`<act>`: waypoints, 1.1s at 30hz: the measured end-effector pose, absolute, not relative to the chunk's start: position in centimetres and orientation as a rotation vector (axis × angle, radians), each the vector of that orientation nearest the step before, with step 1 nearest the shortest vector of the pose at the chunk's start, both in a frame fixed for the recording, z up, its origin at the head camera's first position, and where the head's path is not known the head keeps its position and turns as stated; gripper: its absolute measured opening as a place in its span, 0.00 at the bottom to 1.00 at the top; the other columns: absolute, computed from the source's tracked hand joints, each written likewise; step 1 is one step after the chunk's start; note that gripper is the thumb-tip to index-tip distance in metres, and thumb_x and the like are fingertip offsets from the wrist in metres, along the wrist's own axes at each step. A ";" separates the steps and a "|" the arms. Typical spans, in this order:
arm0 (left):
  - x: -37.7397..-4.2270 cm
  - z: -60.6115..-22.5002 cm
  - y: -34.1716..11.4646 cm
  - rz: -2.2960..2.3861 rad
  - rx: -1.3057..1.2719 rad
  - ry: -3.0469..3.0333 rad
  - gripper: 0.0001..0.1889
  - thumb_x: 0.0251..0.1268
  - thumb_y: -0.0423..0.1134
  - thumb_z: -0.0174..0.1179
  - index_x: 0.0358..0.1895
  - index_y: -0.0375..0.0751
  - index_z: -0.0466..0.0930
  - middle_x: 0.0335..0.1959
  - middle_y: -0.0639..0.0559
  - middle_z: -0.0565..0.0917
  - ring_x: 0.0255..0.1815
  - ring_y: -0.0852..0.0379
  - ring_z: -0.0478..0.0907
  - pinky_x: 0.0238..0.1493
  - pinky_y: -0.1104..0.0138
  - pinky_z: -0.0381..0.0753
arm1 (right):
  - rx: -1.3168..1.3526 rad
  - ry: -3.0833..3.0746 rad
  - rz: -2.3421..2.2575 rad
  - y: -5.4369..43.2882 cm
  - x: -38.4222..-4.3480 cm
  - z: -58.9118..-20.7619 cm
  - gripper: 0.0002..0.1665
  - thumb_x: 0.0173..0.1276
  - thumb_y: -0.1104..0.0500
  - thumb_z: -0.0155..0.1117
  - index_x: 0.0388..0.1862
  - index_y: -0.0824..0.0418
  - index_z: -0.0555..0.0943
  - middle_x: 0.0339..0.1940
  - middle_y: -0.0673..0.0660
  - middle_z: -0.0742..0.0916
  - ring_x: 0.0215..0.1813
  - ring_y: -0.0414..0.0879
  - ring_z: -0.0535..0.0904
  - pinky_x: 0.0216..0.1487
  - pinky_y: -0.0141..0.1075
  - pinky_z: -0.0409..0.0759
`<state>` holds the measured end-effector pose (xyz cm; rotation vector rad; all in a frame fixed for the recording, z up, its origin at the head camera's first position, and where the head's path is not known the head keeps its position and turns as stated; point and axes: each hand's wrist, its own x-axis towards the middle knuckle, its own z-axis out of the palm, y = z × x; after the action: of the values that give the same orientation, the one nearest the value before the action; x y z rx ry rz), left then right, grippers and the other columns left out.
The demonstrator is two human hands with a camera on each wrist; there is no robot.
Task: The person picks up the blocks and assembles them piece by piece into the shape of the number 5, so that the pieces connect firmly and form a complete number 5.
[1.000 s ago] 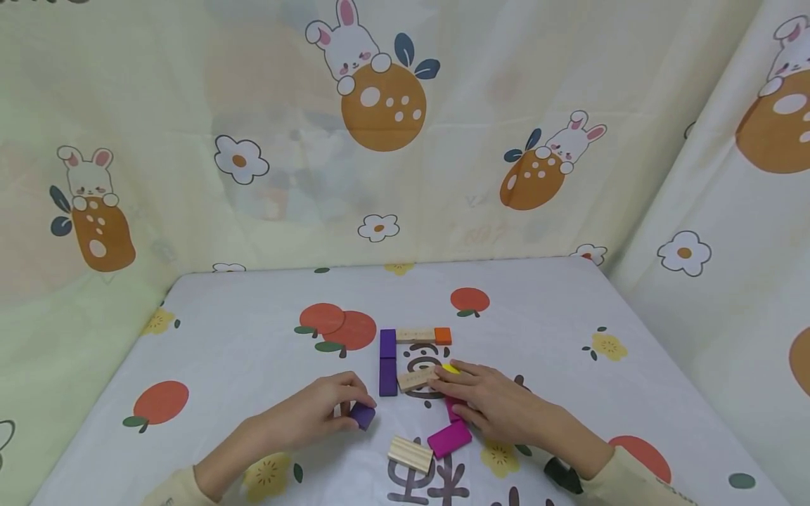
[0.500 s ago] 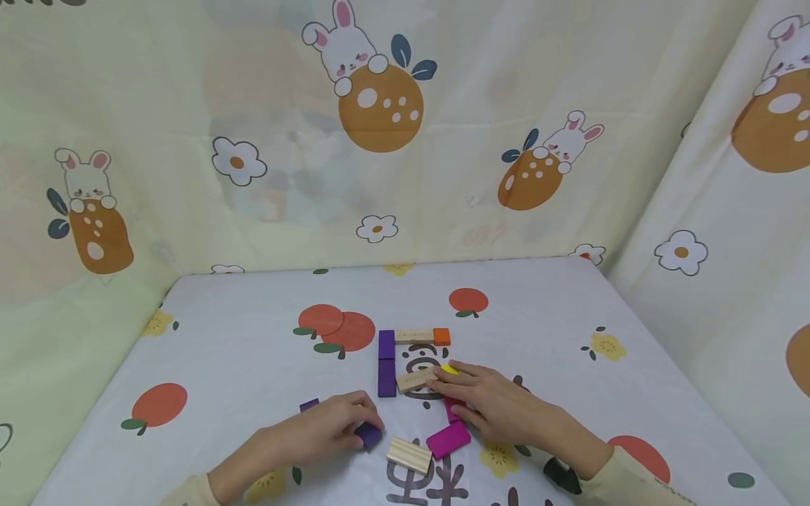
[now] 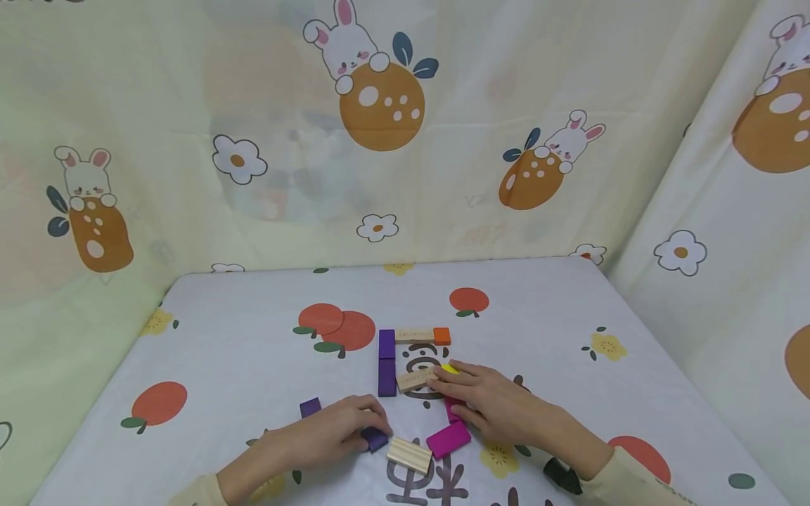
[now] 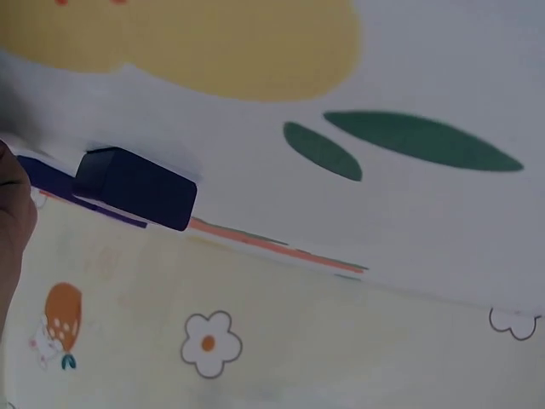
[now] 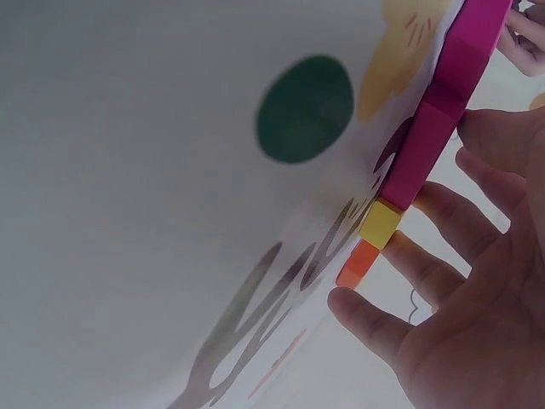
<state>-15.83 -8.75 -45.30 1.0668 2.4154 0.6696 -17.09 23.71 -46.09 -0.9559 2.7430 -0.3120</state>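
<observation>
My left hand (image 3: 342,427) pinches a purple block (image 3: 375,439) low over the table. That block is close to the left end of a ribbed natural-wood block (image 3: 409,455); whether they touch cannot be made out. Behind the left wrist lies a second purple block (image 3: 310,406). My right hand (image 3: 496,404) rests with fingers extended on the right side of the block outline, touching a plain wooden block (image 3: 415,380), a yellow block (image 5: 381,225) and a magenta block (image 5: 421,145), and partly covers them. Another magenta block (image 3: 448,440) lies angled just below those fingers.
Two purple blocks (image 3: 387,363) stand end to end as the outline's left side. A wooden block (image 3: 414,336) and an orange block (image 3: 441,336) form its top. A dark green object (image 3: 562,476) lies by the right wrist. Printed cloth (image 3: 253,337) covers the table.
My left hand has carried its purple block right and toward me, up close to the ribbed wooden block. The second purple block has come into view behind it. My right hand stays put.
</observation>
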 end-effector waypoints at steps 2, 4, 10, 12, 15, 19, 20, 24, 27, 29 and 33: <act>-15.7 -45.1 -8.7 0.674 1.064 2.416 0.17 0.73 0.28 0.64 0.59 0.52 0.88 0.60 0.60 0.82 0.62 0.63 0.77 0.69 0.64 0.81 | -0.958 2.744 -0.313 23.7 -17.1 -46.1 0.35 0.81 0.49 0.60 0.84 0.37 0.66 0.85 0.44 0.71 0.87 0.57 0.62 0.80 0.61 0.69; -15.7 -45.1 -8.7 0.680 1.060 2.411 0.18 0.74 0.28 0.64 0.59 0.51 0.88 0.60 0.60 0.82 0.62 0.64 0.77 0.69 0.65 0.81 | -0.959 2.744 -0.312 23.7 -17.1 -46.0 0.35 0.81 0.49 0.60 0.84 0.37 0.66 0.85 0.44 0.71 0.87 0.57 0.62 0.80 0.61 0.70; -16.1 -45.8 -8.9 0.674 1.149 2.409 0.18 0.74 0.27 0.63 0.61 0.48 0.87 0.60 0.57 0.82 0.62 0.62 0.77 0.68 0.64 0.82 | -0.968 2.747 -0.312 23.7 -17.0 -45.9 0.35 0.81 0.49 0.61 0.84 0.37 0.66 0.85 0.45 0.71 0.87 0.57 0.63 0.80 0.61 0.70; -16.1 -45.8 -8.9 0.676 1.163 2.407 0.18 0.74 0.27 0.62 0.61 0.48 0.87 0.61 0.56 0.82 0.62 0.61 0.78 0.68 0.63 0.82 | -0.964 2.748 -0.310 23.7 -17.0 -45.9 0.35 0.81 0.49 0.61 0.84 0.36 0.66 0.85 0.44 0.71 0.87 0.57 0.63 0.80 0.61 0.70; -16.0 -45.8 -8.8 0.678 1.139 2.404 0.19 0.75 0.28 0.62 0.62 0.51 0.86 0.61 0.58 0.82 0.63 0.62 0.77 0.69 0.63 0.82 | -0.956 2.747 -0.307 23.7 -17.1 -45.9 0.36 0.81 0.49 0.61 0.84 0.36 0.65 0.85 0.44 0.71 0.87 0.57 0.63 0.80 0.61 0.70; -15.8 -45.5 -8.5 0.685 1.052 2.395 0.22 0.75 0.29 0.62 0.65 0.55 0.85 0.62 0.62 0.82 0.65 0.64 0.76 0.72 0.65 0.80 | -0.948 2.744 -0.307 23.7 -17.1 -46.0 0.36 0.81 0.48 0.61 0.84 0.35 0.65 0.85 0.44 0.70 0.87 0.57 0.62 0.80 0.61 0.70; -15.7 -45.4 -8.5 0.683 1.049 2.396 0.22 0.75 0.29 0.62 0.65 0.55 0.84 0.62 0.62 0.82 0.65 0.64 0.77 0.72 0.65 0.80 | -0.947 2.743 -0.308 23.7 -17.1 -46.0 0.36 0.81 0.48 0.61 0.84 0.35 0.65 0.85 0.44 0.70 0.87 0.57 0.62 0.80 0.61 0.70; -15.6 -45.3 -8.4 0.683 1.040 2.400 0.22 0.75 0.29 0.62 0.66 0.55 0.84 0.63 0.62 0.83 0.66 0.63 0.77 0.72 0.64 0.80 | -0.943 2.740 -0.311 23.6 -17.1 -46.0 0.36 0.81 0.48 0.60 0.84 0.35 0.65 0.85 0.43 0.70 0.87 0.57 0.62 0.80 0.61 0.70; -15.7 -45.4 -8.4 0.685 1.041 2.401 0.22 0.76 0.30 0.62 0.67 0.55 0.83 0.64 0.62 0.83 0.67 0.62 0.77 0.73 0.64 0.80 | -0.942 2.738 -0.312 23.6 -17.0 -46.0 0.36 0.81 0.48 0.60 0.84 0.35 0.65 0.85 0.43 0.70 0.87 0.57 0.62 0.80 0.61 0.70; -15.7 -45.4 -8.6 0.693 1.043 2.406 0.23 0.76 0.29 0.62 0.68 0.56 0.82 0.65 0.62 0.82 0.68 0.62 0.76 0.73 0.63 0.80 | -0.940 2.739 -0.309 23.6 -17.0 -45.9 0.36 0.81 0.48 0.60 0.84 0.35 0.65 0.85 0.43 0.70 0.87 0.57 0.62 0.80 0.61 0.69; -16.0 -45.0 -9.3 0.737 1.038 2.446 0.25 0.76 0.29 0.62 0.69 0.57 0.81 0.66 0.63 0.81 0.68 0.61 0.76 0.73 0.59 0.80 | -0.945 2.742 -0.300 23.6 -16.9 -45.8 0.35 0.81 0.48 0.60 0.84 0.36 0.65 0.85 0.43 0.70 0.87 0.57 0.62 0.80 0.61 0.69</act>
<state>-16.01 -9.25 -45.02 1.0385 2.4460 0.7369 -16.94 23.63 -45.76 -0.9453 2.7421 -0.2995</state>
